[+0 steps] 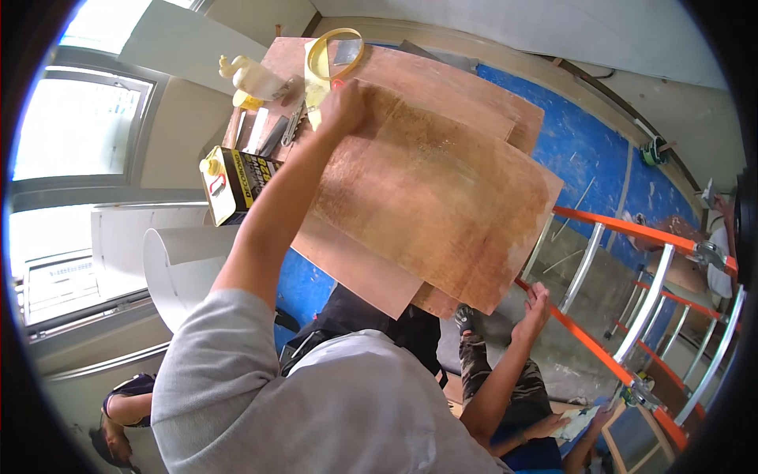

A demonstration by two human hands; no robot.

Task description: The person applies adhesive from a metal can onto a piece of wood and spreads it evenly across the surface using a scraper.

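Note:
My left hand (pixel 344 109) is closed at the far left corner of a thin brown wooden sheet (pixel 438 182), which has a darker, wet-looking patch over much of its face. A small red piece shows by the fingertips; what the hand holds is hidden. The sheet lies on lighter boards (pixel 355 257). Beside the left hand are a yellow ring (pixel 310 62) and a yellow strip (pixel 316 95). My right hand (pixel 534 310) is in the air off the sheet's near right corner, near the orange ladder rail, fingers loosely bent and nothing visible in them.
On the left edge stand a rectangular metal can (pixel 237 186), a pale squeeze bottle (pixel 259 80), a utility knife (pixel 294 122) and flat blades. An orange ladder (pixel 584 336) lies at right over blue floor sheeting (pixel 517 99). Other people are at lower left and right; one holds a patterned sheet (pixel 575 423).

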